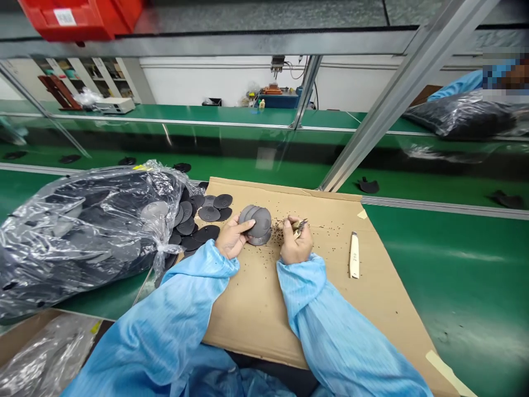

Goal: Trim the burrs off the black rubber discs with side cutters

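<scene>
My left hand (232,237) pinches a small fanned stack of round dark grey discs (261,221) between thumb and fingers, over a cardboard sheet (256,309). Just right of them, my right hand (296,245) is closed around what look like small nippers (297,232) with pale yellow handles and dark tips; the fingers cover most of the tool. The discs and the nippers are apart. Many tiny dark bits (278,229) lie scattered on the cardboard between and around both hands. More loose discs (209,214) are spread along the cardboard's left edge.
A large clear plastic bag (82,231) full of dark discs lies at left. A cream-coloured knife-like tool (354,256) rests right of my hands. A metal post (397,105) rises behind the cardboard. Dark parts (368,186) sit on the green belt beyond. Another person's blue sleeve (454,85) shows far right.
</scene>
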`<state>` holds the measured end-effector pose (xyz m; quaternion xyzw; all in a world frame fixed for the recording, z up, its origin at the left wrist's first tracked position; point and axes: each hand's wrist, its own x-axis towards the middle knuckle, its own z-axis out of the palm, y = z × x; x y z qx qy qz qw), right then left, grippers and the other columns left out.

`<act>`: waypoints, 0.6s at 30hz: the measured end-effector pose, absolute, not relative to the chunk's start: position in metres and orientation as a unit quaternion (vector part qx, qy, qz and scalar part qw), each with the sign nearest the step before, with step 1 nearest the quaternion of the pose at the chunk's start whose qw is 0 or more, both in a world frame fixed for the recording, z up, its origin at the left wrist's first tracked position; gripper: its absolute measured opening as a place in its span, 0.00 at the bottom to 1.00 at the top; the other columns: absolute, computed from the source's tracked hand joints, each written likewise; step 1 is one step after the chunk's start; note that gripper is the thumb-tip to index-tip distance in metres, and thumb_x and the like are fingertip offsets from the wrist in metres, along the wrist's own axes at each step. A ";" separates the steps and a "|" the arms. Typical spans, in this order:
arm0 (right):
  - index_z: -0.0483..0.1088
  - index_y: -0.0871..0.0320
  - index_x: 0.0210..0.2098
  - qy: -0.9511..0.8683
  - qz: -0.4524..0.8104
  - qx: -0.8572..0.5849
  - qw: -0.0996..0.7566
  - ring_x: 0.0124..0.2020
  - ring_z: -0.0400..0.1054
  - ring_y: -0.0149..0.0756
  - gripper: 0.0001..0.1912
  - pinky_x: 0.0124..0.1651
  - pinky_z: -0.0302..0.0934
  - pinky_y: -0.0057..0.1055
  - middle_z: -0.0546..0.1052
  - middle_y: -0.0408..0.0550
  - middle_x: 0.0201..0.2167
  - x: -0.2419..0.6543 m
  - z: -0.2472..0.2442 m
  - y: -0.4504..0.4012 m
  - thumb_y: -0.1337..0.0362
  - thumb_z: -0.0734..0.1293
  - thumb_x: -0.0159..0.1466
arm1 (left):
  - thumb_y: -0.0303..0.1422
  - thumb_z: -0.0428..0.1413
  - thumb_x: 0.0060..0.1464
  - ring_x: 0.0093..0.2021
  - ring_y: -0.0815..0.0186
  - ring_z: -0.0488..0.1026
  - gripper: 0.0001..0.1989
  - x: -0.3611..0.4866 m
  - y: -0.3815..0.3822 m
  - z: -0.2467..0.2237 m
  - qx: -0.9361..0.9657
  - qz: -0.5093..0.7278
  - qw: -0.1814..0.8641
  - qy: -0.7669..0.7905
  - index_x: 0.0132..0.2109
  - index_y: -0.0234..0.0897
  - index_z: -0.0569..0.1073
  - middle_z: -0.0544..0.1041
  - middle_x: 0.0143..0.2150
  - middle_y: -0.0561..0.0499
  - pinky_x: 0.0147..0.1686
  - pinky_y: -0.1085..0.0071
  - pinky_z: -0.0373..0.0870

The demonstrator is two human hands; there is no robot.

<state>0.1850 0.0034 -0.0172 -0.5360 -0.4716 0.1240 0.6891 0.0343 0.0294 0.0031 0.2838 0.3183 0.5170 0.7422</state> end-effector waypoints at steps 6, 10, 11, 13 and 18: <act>0.69 0.60 0.39 -0.500 0.102 -0.545 0.665 0.34 0.68 0.36 0.11 0.40 0.64 0.34 0.73 0.49 0.33 0.187 -0.019 0.008 0.59 0.64 0.62 | 0.28 0.60 0.45 0.40 0.60 0.74 0.15 0.032 0.091 0.025 0.450 0.542 0.477 0.525 0.44 0.34 0.76 0.78 0.40 0.47 0.43 0.65 0.71; 0.69 0.59 0.39 -0.504 0.098 -0.542 0.666 0.36 0.68 0.37 0.10 0.42 0.64 0.36 0.73 0.49 0.34 0.184 -0.019 0.008 0.59 0.64 0.62 | 0.29 0.56 0.51 0.50 0.57 0.70 0.17 0.020 0.158 0.060 0.639 0.427 0.185 0.613 0.50 0.35 0.75 0.74 0.48 0.45 0.54 0.64 0.64; 0.69 0.58 0.39 -0.505 0.098 -0.543 0.664 0.36 0.68 0.38 0.10 0.42 0.64 0.36 0.73 0.49 0.34 0.184 -0.019 0.009 0.59 0.63 0.62 | 0.29 0.57 0.51 0.54 0.57 0.67 0.20 0.019 0.171 0.068 0.667 0.387 0.135 0.622 0.52 0.35 0.73 0.70 0.53 0.43 0.57 0.65 0.61; 0.69 0.58 0.39 -0.508 0.104 -0.544 0.660 0.37 0.69 0.38 0.09 0.43 0.64 0.37 0.74 0.49 0.34 0.184 -0.019 0.009 0.59 0.63 0.62 | 0.30 0.61 0.47 0.60 0.55 0.62 0.29 0.021 0.187 0.077 0.700 0.324 0.096 0.629 0.58 0.33 0.68 0.62 0.61 0.39 0.60 0.66 0.57; 0.68 0.58 0.39 -0.506 0.105 -0.542 0.663 0.37 0.69 0.39 0.09 0.43 0.64 0.37 0.74 0.50 0.34 0.185 -0.020 0.011 0.60 0.63 0.62 | 0.32 0.63 0.46 0.59 0.53 0.62 0.31 0.034 0.167 0.068 0.740 0.241 0.107 0.619 0.58 0.31 0.67 0.64 0.59 0.38 0.60 0.66 0.56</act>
